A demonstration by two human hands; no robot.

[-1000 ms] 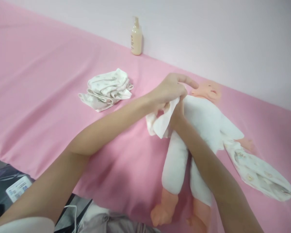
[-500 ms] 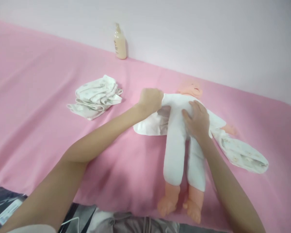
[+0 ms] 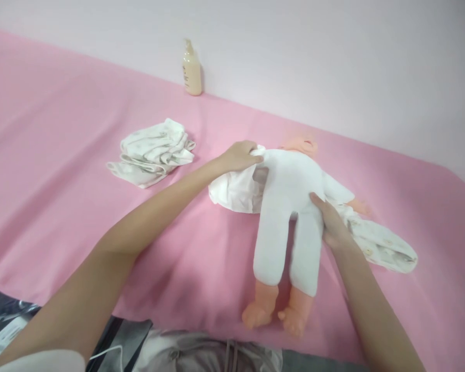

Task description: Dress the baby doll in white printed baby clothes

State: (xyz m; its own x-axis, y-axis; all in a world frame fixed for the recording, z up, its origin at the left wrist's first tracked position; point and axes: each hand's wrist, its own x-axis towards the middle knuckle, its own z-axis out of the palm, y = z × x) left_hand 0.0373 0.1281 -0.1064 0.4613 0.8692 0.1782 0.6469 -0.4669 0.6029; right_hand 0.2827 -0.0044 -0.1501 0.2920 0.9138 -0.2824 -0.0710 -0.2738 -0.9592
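Doll [image 3: 290, 181], one, white cloth body with bare pinkish feet, lying face up on a pink sheet [image 3: 158, 268], feet toward the person. Left hand [image 3: 240, 156]: fingers closed on white cloth at the end of the doll's outstretched arm. Right hand [image 3: 333, 222]: thumb laid over the doll's hip, remaining fingers mostly hidden; whether they grip cannot be told. Printed garment [image 3: 385, 245], pale, spread beside the doll's other arm; white cloth [image 3: 234, 194] below the left hand. Folded cloth [image 3: 153, 152], one heap, well apart. Pump bottle [image 3: 192, 75], upright by the wall [image 3: 313, 62].
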